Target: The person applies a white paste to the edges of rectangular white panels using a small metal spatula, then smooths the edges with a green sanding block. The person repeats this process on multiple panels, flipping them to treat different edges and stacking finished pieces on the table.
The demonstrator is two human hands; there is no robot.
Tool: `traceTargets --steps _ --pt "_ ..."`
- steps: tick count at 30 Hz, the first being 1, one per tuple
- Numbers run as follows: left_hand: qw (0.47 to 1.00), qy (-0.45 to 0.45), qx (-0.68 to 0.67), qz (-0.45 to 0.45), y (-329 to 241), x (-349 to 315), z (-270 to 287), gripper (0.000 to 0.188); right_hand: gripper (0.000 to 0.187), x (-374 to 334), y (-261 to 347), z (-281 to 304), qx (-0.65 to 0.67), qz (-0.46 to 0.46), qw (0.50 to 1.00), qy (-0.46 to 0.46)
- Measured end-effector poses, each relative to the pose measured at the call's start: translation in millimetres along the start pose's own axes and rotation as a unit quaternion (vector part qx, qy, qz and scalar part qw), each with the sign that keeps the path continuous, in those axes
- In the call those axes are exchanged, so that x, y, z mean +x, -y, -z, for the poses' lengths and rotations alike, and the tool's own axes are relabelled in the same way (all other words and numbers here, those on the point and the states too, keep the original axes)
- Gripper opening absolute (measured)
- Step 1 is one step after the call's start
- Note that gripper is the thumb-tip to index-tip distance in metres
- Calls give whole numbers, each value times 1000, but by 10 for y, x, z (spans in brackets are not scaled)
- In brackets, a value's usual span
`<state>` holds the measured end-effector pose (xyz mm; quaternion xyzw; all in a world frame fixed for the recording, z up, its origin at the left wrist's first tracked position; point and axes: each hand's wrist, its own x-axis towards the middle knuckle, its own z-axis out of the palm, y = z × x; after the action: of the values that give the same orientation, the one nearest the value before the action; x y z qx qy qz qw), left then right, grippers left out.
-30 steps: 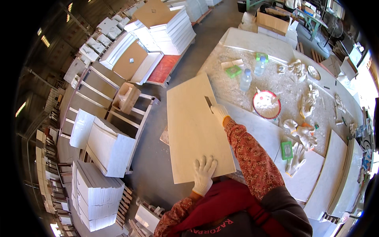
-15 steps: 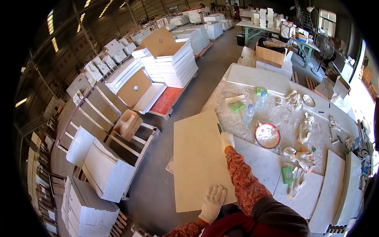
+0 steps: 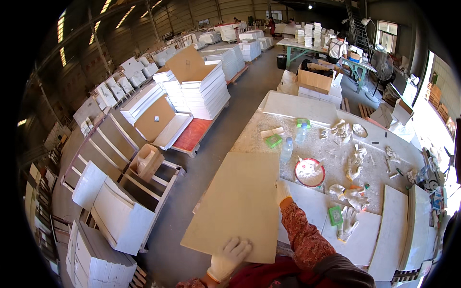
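Observation:
A large flat tan panel [image 3: 240, 206] lies in front of me, partly on the near left part of the worktable and partly over the floor. My right hand [image 3: 283, 192], in a white knitted glove, is closed round the panel's right edge; its fingertips are partly hidden. On the panel's surface, by its near edge, my gloved left hand [image 3: 231, 257] rests flat with the fingers stretched out and the thumb out of sight. A red-rimmed bowl [image 3: 309, 172] of white paste stands on the worktable beyond my right hand.
Bottles [image 3: 286, 150], green boxes [image 3: 336, 216] and loose gloves [image 3: 355, 197] lie about the dusty worktable [image 3: 331, 139]. White slabs [image 3: 396, 230] line its right side. To my left stand a rack [image 3: 165, 204] with a carton [image 3: 146, 161], and pallets of stacked white panels [image 3: 211, 91]. A person [image 3: 336, 48] works far off.
The panel has turned, its near end swinging left, and its far edge now lies nearer me. Both hands have shifted with it, the left still flat on top. The whole view has shifted slightly.

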<state>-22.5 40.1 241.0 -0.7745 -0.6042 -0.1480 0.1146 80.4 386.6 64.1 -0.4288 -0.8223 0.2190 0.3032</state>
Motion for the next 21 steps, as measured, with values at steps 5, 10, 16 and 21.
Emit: traceTargets --steps 5,10,16,21 --pt "991 -122 -13 55 393 439 546 37 16 392 54 707 -4 99 991 88" --pt "973 -231 26 9 1061 937 794 47 25 579 987 1903 376 -35 925 37" --pt "943 -317 79 -64 1373 1782 1068 39 20 572 1880 2907 379 100 919 36" --pt "934 -348 54 -54 1522 2142 1019 42 16 725 2260 3241 197 248 943 104"
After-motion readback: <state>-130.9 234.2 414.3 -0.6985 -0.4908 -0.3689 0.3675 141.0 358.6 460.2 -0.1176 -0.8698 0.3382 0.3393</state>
